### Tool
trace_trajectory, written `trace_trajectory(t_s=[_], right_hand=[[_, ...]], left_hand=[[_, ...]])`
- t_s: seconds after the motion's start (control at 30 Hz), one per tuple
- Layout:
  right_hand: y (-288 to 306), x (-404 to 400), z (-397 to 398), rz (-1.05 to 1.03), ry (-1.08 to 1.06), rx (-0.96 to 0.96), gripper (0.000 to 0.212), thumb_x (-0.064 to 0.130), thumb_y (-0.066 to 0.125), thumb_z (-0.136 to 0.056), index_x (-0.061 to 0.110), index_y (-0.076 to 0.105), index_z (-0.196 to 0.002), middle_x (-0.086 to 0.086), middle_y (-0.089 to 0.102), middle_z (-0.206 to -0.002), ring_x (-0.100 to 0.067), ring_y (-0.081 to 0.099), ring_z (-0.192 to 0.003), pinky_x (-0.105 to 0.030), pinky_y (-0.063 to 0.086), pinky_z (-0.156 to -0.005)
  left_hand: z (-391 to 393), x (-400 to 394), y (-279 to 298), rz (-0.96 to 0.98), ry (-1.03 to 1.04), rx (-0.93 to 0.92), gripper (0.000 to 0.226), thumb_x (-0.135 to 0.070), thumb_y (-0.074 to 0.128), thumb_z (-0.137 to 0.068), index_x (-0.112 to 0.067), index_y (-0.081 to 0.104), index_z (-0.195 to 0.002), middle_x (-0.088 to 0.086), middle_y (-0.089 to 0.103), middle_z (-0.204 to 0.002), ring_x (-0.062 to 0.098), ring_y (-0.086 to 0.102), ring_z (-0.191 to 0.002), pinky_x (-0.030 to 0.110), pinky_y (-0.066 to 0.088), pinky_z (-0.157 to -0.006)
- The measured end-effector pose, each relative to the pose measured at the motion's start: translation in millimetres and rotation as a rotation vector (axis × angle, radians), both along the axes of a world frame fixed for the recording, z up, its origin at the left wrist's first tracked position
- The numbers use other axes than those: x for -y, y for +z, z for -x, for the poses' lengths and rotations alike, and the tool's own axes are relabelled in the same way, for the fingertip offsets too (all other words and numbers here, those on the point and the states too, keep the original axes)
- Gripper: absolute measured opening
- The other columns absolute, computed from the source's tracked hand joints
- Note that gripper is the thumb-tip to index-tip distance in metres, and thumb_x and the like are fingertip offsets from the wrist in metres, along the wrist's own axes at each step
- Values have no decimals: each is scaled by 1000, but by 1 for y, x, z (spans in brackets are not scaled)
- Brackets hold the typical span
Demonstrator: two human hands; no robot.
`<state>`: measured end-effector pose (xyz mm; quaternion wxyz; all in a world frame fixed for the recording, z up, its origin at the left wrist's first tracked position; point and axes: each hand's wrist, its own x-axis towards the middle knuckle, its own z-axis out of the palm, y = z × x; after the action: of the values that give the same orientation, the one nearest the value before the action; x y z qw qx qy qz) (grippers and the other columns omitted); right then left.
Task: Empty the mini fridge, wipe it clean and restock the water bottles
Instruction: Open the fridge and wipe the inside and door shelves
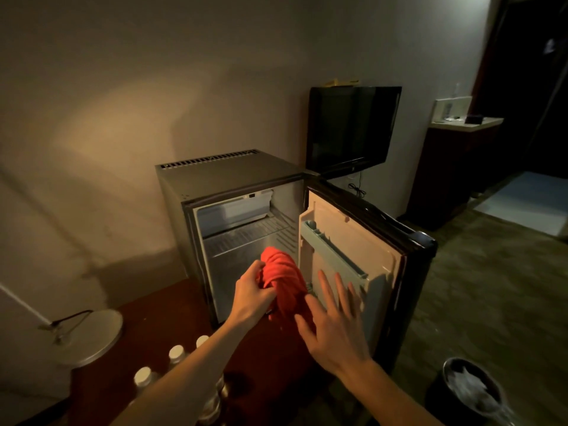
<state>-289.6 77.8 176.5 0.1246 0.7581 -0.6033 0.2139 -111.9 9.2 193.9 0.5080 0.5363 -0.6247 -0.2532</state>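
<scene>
The fridge (233,210) stood open and bare inside, ready for wiping. The left hand (250,295) gripped a bunched red cloth (284,281) at its mouth; the right hand (333,321), fingers spread and holding nothing, hovered beside it near the door (347,241). Bottles (175,354) waited on the floor, partly hidden by the left forearm.

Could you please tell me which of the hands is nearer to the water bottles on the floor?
Left. The left hand grips the red cloth above the water bottles; the right hand hovers open farther right, by the fridge door.
</scene>
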Motion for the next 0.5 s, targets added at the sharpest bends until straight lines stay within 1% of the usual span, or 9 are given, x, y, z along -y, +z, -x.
trace_trajectory(t_s=[0.07,0.17,0.2,0.27,0.37,0.43,0.5], right_hand=[[-3,9,1,-10,-5,24,48,60,33,-93,28,58,-118,-7,31,-156,-31,17,-147,-51,9,-116],[-17,30,17,-47,-22,52,61,64,18,-94,24,52,-125,-6,29,-157,-28,16,-148,-51,15,-118],[-23,38,25,-39,-26,47,65,63,14,-95,21,53,-125,-9,29,-156,-29,17,-147,-49,15,-118],[-35,54,40,-16,-38,22,67,59,15,-97,13,56,-123,-16,29,-155,-30,19,-146,-46,15,-117],[-56,72,46,55,-50,-12,65,52,25,-97,3,55,-128,-25,24,-155,-35,16,-147,-50,20,-115],[-69,83,42,137,-46,16,68,52,24,-97,0,53,-131,-27,22,-155,-39,13,-147,-53,22,-114],[-77,98,40,219,-17,70,70,52,21,-97,0,52,-133,-27,23,-155,-42,11,-146,-55,22,-114]], left_hand=[[-4,4,-5,-9,18,-23,30,1,68,-67,-19,65,-90,-1,67,-73,-1,52,-63,17,44,-61],[-14,16,-19,-19,42,-95,23,-22,64,-62,-22,61,-84,4,64,-71,6,51,-64,36,48,-64],[-16,21,-23,-13,45,-118,23,-26,63,-60,-22,60,-83,7,63,-71,7,50,-65,39,47,-64],[-19,30,-31,-2,49,-152,24,-26,63,-60,-22,60,-83,10,63,-72,8,50,-66,36,45,-63],[-18,44,-42,6,55,-169,26,-14,62,-62,-27,62,-85,2,64,-69,6,52,-65,31,44,-62],[-14,57,-54,10,56,-173,29,-8,62,-64,-27,63,-86,5,66,-72,6,54,-66,29,45,-63],[-8,71,-66,17,58,-180,31,-6,62,-65,-27,62,-88,8,66,-75,7,55,-68,30,45,-64]])
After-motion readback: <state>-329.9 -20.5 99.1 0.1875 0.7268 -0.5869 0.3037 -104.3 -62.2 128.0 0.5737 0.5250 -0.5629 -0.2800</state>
